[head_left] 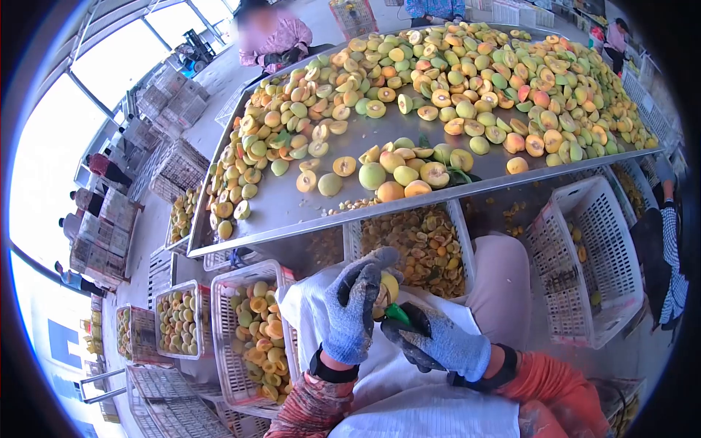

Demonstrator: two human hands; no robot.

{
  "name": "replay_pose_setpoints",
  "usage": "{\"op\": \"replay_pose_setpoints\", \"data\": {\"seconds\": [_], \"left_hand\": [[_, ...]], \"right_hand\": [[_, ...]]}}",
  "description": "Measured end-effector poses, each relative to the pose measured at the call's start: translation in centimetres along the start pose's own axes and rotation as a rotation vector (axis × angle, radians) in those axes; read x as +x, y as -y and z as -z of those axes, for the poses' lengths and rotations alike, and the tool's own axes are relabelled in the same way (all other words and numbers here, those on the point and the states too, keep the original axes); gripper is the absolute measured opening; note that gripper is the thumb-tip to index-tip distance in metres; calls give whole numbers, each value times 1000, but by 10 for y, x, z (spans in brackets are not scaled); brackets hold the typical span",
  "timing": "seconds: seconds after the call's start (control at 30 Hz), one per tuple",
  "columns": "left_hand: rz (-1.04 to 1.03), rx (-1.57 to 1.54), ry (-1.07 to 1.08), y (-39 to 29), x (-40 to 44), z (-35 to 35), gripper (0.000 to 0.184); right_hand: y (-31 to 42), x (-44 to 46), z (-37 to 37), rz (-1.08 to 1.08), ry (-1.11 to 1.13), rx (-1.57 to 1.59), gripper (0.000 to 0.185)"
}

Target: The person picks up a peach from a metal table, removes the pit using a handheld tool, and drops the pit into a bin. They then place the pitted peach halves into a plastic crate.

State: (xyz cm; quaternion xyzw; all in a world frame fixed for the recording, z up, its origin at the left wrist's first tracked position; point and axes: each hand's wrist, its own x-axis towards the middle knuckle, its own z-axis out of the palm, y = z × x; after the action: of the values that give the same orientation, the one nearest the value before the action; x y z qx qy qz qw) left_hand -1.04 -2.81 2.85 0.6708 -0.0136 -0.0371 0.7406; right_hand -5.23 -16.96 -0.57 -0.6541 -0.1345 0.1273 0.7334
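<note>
My left hand (352, 310), in a grey-blue work glove, is closed around a yellow apricot or peach (387, 290) over my lap. My right hand (444, 342), gloved the same way, grips a small green tool (397, 314) whose tip meets the fruit; its working end is hidden. A pale cloth (409, 409) covers my lap. Ahead, a metal table (292, 212) bears a great heap of halved and whole fruit (467, 95), with a smaller pile (401, 171) near its front edge.
A crate of fruit pieces (412, 244) sits under the table edge. To my left stands a crate of halved fruit (219, 350); to my right, a tilted white crate (584, 255) holds a few pieces. Other people work around the table, including a person in pink (281, 40).
</note>
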Motion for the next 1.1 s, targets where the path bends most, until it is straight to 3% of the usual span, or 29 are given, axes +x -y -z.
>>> {"op": "replay_pose_setpoints", "data": {"seconds": [0.03,0.07,0.13,0.17,0.2,0.23,0.27,0.3,0.43,0.47,0.53,0.6,0.63,0.67,0.73,0.77,0.87,0.93,1.03,1.1], "left_hand": [[17,-59,-22,13,5,5,34],[30,-115,-40,19,10,8,32],[-57,38,9,16,19,3,34],[-91,-44,23,33,30,9,36],[-126,-125,35,42,38,12,39],[14,-178,13,28,37,6,40],[12,-180,15,29,37,3,40],[14,-208,-9,31,36,-2,38],[-5,-358,-46,49,39,-8,44],[-1,-460,-34,50,41,-8,46],[-73,-388,-52,39,38,-16,48],[-254,-200,-183,41,40,-20,49],[-329,-166,-246,46,47,-17,37],[-332,-165,-252,45,49,-12,37],[-7,-306,-211,42,48,1,31],[-6,-302,-219,40,47,6,31],[400,-590,-12,34,42,15,35],[466,-524,-2,38,40,27,41],[389,-329,125,30,33,32,38],[-10,-211,-10,28,32,20,35]], "right_hand": [[1,2,5,-330,83,278,29],[0,9,12,-321,73,279,29],[0,25,30,-566,182,419,30],[5,30,36,-587,112,304,36],[0,29,33,-579,107,296,36],[-11,28,26,-178,-144,-310,39],[-17,27,21,246,-384,-899,42],[-7,23,19,196,-373,-1039,47],[-8,22,16,49,-268,-1127,48],[-11,24,18,65,-301,-1007,47],[-7,30,20,85,-339,-893,46],[0,40,14,-29,-253,-627,42],[5,42,11,3,-228,-622,40],[4,41,9,7,-223,-622,40],[-3,35,2,12,-216,-891,42],[-3,32,3,19,-192,-949,47],[-8,23,5,114,-128,-1074,52],[-9,19,12,102,-75,-1052,55],[-15,21,14,136,-32,-945,56],[-5,24,13,171,-47,-861,55]]}}
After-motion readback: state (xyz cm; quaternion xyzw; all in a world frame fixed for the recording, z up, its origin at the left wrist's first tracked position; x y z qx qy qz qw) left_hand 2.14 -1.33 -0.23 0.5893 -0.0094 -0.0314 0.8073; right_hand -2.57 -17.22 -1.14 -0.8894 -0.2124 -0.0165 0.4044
